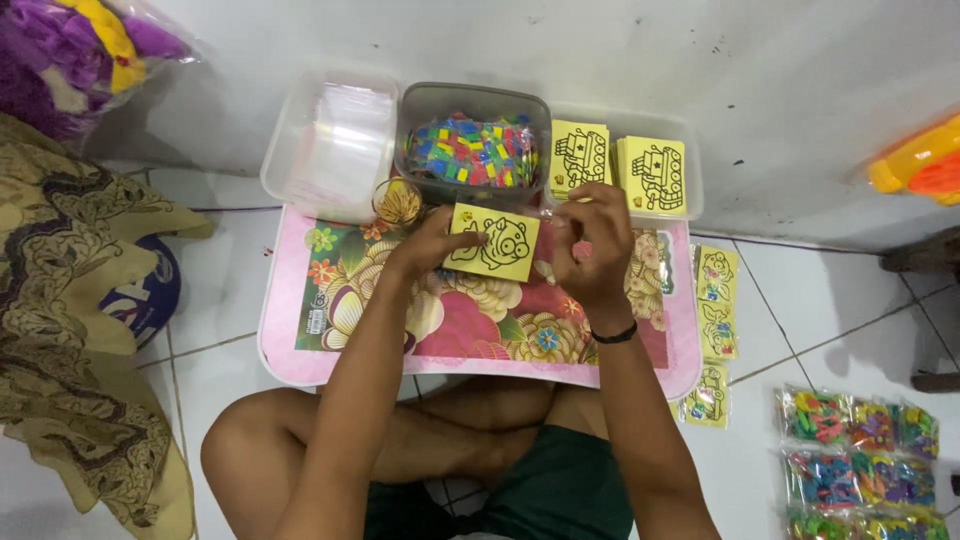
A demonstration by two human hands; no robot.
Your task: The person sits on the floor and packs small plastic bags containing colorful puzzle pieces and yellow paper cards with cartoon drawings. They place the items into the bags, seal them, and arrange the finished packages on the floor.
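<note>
- Yellow card (pixel 492 242), printed with a black outline drawing, is held up over the far edge of the pink flowered tray (pixel 300 360), just in front of the grey tub of coloured pieces (pixel 472 150).
- Left hand (pixel 432 243): fingers closed on the card's left edge, thumb lying across its face; firm hold.
- Right hand (pixel 590 245): curled at the card's right edge, fingertips pinched on what appears to be a clear sleeve and a small pink piece; the exact contents cannot be told for certain.
- Work done, as judged: finished packets of coloured pieces (pixel 860 460) lie on the floor at the right, and several bagged cards (pixel 716 315) lie beside the tray.
- Work left, as judged: two stacks of yellow cards (pixel 652 175) remain in the clear box at the wall, the grey tub is full, and the clear bags in the left box (pixel 335 140) are plentiful. Much remains.
- Small jar (pixel 398 201) stands just left of the left hand, untouched.
</note>
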